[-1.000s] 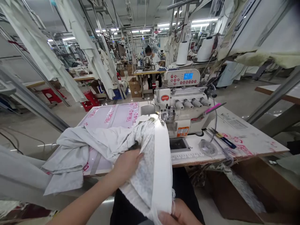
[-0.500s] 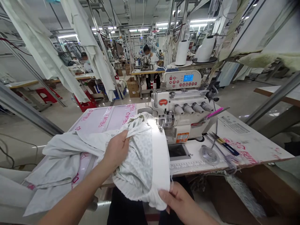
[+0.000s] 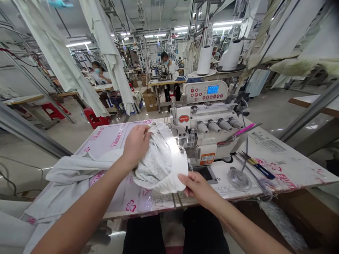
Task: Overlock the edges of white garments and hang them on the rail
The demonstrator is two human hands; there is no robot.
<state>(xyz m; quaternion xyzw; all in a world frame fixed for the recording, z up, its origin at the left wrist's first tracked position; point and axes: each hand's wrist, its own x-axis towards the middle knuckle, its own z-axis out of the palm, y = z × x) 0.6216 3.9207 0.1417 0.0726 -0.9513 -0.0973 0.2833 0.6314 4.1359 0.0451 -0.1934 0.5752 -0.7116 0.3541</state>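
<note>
A pale garment (image 3: 156, 164) spills over the table's (image 3: 137, 204) near left corner, the left hand (image 3: 137, 139) pinching its gathers, apparently keeping folds from the sewing machine (image 3: 209, 134); the right hand (image 3: 194, 185) pinches its white band above the front edge, seemingly guiding it, with snips (image 3: 261, 167) rightward, leaving elbow room.
</note>
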